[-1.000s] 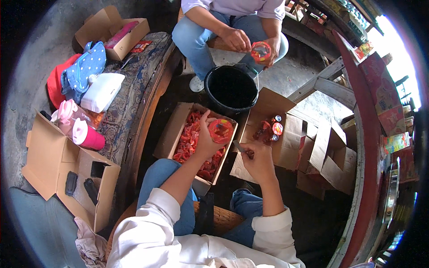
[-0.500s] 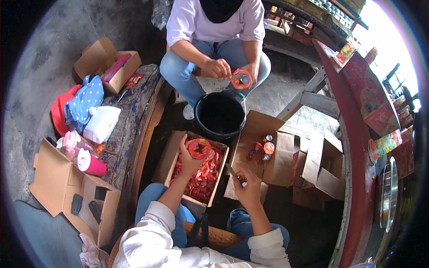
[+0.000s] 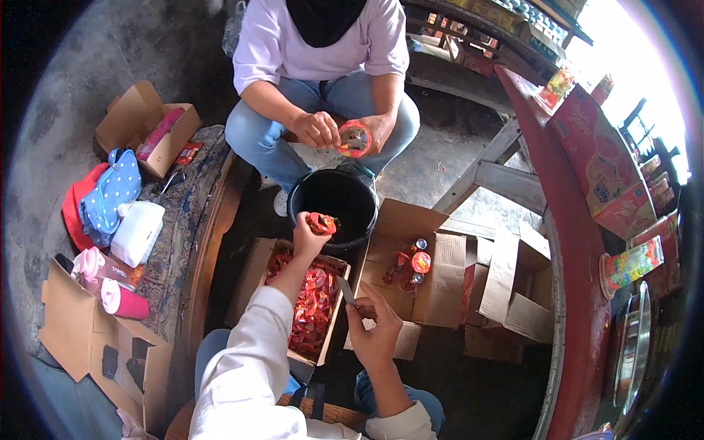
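Note:
My left hand (image 3: 309,243) is closed round a red printed plastic cup (image 3: 320,223), tilted at the near rim of a black bucket (image 3: 331,196). Between the fingers of my right hand (image 3: 375,331) is a small flat blade (image 3: 345,290), pointing up and left; its handle end is hidden. Under my left forearm a cardboard box (image 3: 249,284) is filled with shiny red plastic cups (image 3: 314,299), many of them crumpled. Across from me, a person's hands (image 3: 318,130) work on a clear cup (image 3: 355,139) with a red printed edge, above the bucket.
An open carton (image 3: 449,273) holds several red cups (image 3: 419,262); another open box (image 3: 529,297) stands right of it. A red wooden counter (image 3: 566,242) runs along the right. At left, a bench carries bags, a pink tumbler (image 3: 126,299) and an open box (image 3: 70,317).
My left hand has carried its cup away from me to the bucket and tipped it. My right hand, still holding the blade, has moved left. The view has shifted.

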Motion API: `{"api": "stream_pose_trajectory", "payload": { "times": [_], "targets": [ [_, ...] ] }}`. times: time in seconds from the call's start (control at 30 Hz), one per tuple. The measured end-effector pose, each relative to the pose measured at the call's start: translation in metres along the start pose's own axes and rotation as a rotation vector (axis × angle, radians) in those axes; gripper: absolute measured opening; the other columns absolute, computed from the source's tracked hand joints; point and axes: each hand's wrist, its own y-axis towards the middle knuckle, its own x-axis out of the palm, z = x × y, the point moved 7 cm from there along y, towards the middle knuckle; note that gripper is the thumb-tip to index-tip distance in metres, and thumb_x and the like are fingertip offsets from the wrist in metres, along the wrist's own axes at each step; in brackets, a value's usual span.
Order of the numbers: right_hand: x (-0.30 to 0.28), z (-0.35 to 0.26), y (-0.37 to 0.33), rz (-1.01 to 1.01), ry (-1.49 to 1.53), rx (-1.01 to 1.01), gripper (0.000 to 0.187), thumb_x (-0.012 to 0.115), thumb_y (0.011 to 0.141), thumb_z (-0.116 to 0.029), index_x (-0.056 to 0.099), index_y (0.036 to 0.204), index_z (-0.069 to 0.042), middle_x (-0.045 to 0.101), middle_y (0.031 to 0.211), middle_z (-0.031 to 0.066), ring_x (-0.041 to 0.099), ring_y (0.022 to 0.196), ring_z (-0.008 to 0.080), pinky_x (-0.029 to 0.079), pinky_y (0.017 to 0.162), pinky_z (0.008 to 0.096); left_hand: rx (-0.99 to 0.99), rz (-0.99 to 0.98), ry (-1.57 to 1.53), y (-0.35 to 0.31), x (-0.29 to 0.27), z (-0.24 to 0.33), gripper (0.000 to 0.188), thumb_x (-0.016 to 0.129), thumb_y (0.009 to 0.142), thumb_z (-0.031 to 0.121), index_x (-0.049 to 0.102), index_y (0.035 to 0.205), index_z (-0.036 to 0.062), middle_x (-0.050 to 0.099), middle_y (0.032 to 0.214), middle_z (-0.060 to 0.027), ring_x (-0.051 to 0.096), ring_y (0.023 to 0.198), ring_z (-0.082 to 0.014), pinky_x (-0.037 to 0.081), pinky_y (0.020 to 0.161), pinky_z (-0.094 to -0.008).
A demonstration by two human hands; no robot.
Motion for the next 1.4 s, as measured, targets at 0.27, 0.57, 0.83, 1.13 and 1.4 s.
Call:
{"api": "stream_pose_trajectory", "payload": {
  "times": [0.27, 0.57, 0.83, 1.13, 1.4],
  "targets": [
    [0.005, 0.002, 0.006, -0.019, 0.029, 0.029, 0.039, 0.065, 0.072, 0.004, 0.059, 0.109, -0.003, 0.065, 0.077, 0.0099, 0.063, 0.068, 0.0138, 0.051, 0.062, 0.0250, -0.077, -0.410, 0.735, 0.037, 0.049, -0.009, 0.062, 0.079, 0.060, 0.029, 0.046, 0.108, 0.0090, 0.063, 0.095, -0.0116, 0.063, 0.087, -0.0263, 0.046, 0.081, -0.0380],
    [0.004, 0.003, 0.003, -0.001, 0.029, 0.036, 0.038, 0.066, 0.072, 0.003, 0.059, 0.108, -0.003, 0.065, 0.078, 0.0102, 0.063, 0.069, 0.0138, 0.051, 0.062, 0.0252, 0.061, -0.616, 1.329, 0.062, 0.079, -0.033, 0.027, 0.045, 0.089, 0.021, 0.052, 0.113, 0.0108, 0.063, 0.103, -0.0033, 0.063, 0.089, -0.0182, 0.040, 0.073, -0.0377],
    [-0.006, 0.010, 0.006, 0.037, 0.023, 0.036, 0.037, 0.066, 0.072, 0.003, 0.059, 0.107, -0.003, 0.065, 0.079, 0.0102, 0.064, 0.068, 0.0136, 0.051, 0.061, 0.0248, 0.125, -0.462, 1.387, 0.057, 0.103, -0.036, 0.039, 0.050, 0.086, 0.026, 0.045, 0.122, 0.0096, 0.060, 0.106, -0.0073, 0.061, 0.092, -0.0245, 0.045, 0.062, -0.0410],
    [-0.008, 0.000, 0.004, 0.036, 0.063, 0.036, 0.037, 0.066, 0.072, 0.003, 0.059, 0.107, -0.003, 0.065, 0.078, 0.0096, 0.063, 0.069, 0.0134, 0.051, 0.061, 0.0248, -0.193, -0.786, 1.208, 0.038, 0.085, -0.038, 0.070, 0.069, 0.071, 0.042, 0.037, 0.122, 0.0063, 0.058, 0.112, -0.0112, 0.060, 0.101, -0.0238, 0.047, 0.079, -0.0363],
    [-0.015, 0.000, 0.006, 0.097, 0.018, -0.022, 0.036, 0.065, 0.072, 0.005, 0.060, 0.107, -0.002, 0.064, 0.078, 0.0089, 0.062, 0.069, 0.0124, 0.051, 0.060, 0.0241, -0.171, -0.723, 1.045, 0.028, 0.085, -0.034, 0.077, 0.066, 0.070, 0.046, 0.037, 0.126, 0.0019, 0.060, 0.111, -0.0118, 0.060, 0.101, -0.0230, 0.047, 0.084, -0.0348]
  ]
}}
